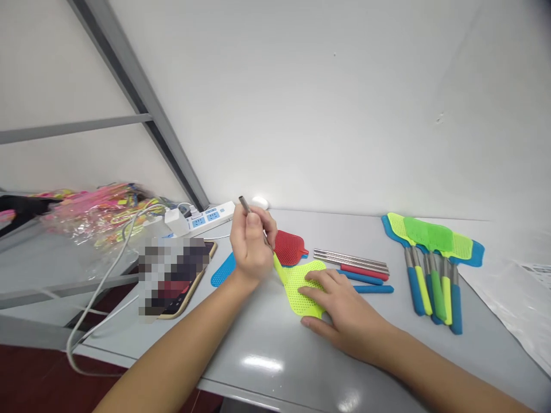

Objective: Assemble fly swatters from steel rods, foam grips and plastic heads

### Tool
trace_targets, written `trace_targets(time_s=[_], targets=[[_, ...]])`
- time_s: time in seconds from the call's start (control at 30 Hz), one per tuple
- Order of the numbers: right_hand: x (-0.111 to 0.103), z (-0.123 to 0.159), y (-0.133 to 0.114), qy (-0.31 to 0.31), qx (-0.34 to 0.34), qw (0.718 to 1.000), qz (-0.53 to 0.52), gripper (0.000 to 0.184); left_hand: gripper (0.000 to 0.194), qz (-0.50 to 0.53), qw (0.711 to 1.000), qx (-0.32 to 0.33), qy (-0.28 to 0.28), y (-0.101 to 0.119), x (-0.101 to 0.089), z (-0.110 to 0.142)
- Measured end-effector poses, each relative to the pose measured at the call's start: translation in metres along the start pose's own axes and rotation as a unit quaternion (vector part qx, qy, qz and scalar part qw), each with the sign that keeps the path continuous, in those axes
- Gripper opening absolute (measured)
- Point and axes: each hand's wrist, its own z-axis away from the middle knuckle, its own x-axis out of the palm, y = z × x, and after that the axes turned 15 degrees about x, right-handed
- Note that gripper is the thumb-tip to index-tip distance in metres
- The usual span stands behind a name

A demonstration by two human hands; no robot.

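On the grey bench (267, 367), centre front, two hands and loose fly-swatter parts.

Left hand (252, 249): closed, fingers wrapped round a thin steel rod (244, 204), which tilts across the palm with its lower end near the neck of the swatter head. The grip appears suited to steering that end.

Right hand (344, 312): open, fingers spread flat on a yellow-green plastic mesh swatter head (301, 292), apparently pinning it to the bench.

Beside them: a red plastic mesh swatter head (289, 248) and a blue plastic mesh swatter head (222, 271), both partly covered, lying close as if kept within reach.

Right of the hands: a row of bare steel rods (350, 259) and rods in red and blue sleeves (361, 278), laid parallel, seemingly sorted for easy picking.

Far right: assembled swatters with blue, yellow and green handles (430, 292), heads together, set apart from the loose parts.

Back left: a white power strip (206, 218) with a white charger (176, 221), and a clear bag of pink items (99, 218). A phone (185, 281) lies pixelated.
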Motion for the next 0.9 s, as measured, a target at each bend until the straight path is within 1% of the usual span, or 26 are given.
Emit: trace_targets(time_s=[0.1, 0.17, 0.23, 0.33, 0.43, 0.57, 0.67, 0.73, 0.8, 0.83, 0.9], targets=[[-0.002, 0.003, -0.002, 0.007, -0.046, 0.998, 0.045, 0.033, 0.021, -0.052, 0.999, -0.006, 0.015, -0.014, -0.010, -0.001], [-0.004, 0.006, -0.004, 0.005, -0.066, 0.997, 0.049, 0.027, 0.020, -0.062, 0.998, -0.008, 0.008, -0.019, -0.013, 0.002], [-0.005, 0.008, -0.006, 0.000, -0.076, 0.996, 0.042, 0.026, 0.022, -0.063, 0.998, -0.012, -0.003, -0.021, -0.013, 0.006], [-0.004, 0.008, -0.007, -0.013, -0.064, 0.997, 0.029, 0.022, 0.025, -0.046, 0.999, -0.014, -0.007, -0.019, -0.010, 0.010], [-0.002, 0.008, -0.006, -0.025, -0.047, 0.998, 0.017, 0.023, 0.023, -0.026, 0.999, -0.023, -0.009, -0.014, -0.006, 0.013], [-0.001, 0.007, -0.004, -0.020, -0.056, 0.998, 0.008, 0.022, 0.024, -0.015, 0.999, -0.041, -0.026, -0.010, -0.001, 0.017], [-0.001, 0.005, -0.005, -0.015, -0.067, 0.998, 0.008, 0.021, 0.026, -0.004, 0.997, -0.075, -0.014, -0.008, 0.004, 0.024], [-0.001, 0.004, -0.006, -0.014, -0.065, 0.998, 0.009, 0.021, 0.026, 0.015, 0.994, -0.113, 0.003, -0.006, 0.009, 0.030], [0.000, 0.004, -0.006, -0.011, -0.057, 0.998, 0.017, 0.022, 0.024, 0.031, 0.990, -0.134, 0.012, -0.003, 0.013, 0.037], [0.001, 0.003, -0.006, -0.008, -0.053, 0.998, 0.023, 0.022, 0.023, 0.037, 0.991, -0.129, 0.011, -0.002, 0.015, 0.039], [0.002, 0.003, -0.007, -0.002, -0.050, 0.998, 0.035, 0.022, 0.020, 0.046, 0.995, -0.090, 0.001, 0.000, 0.017, 0.043]])
